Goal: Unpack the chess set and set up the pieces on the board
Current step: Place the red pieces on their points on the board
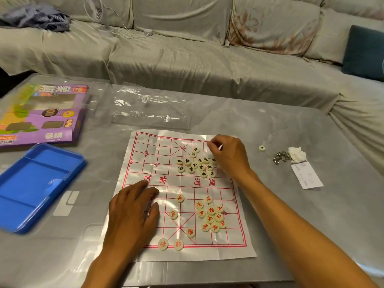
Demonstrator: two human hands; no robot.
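A white plastic chess board [145,163] with red grid lines lies flat on the grey table. Several black-lettered round pieces [194,165] cluster on its far half. Several red-lettered pieces [211,215] lie scattered on the near half, two of them on the front line [170,244]. My left hand [133,210] rests flat on the board's near left part, fingers spread. My right hand [228,156] hovers over the far right part with fingers curled, seemingly pinching a small piece that is mostly hidden.
A blue plastic tray [35,186] sits at the left, with the purple game box [41,115] behind it. A clear plastic bag [151,107] lies beyond the board. One stray piece [261,148], a metal chain [280,157], a tissue and a paper slip [306,177] lie right. A sofa stands behind.
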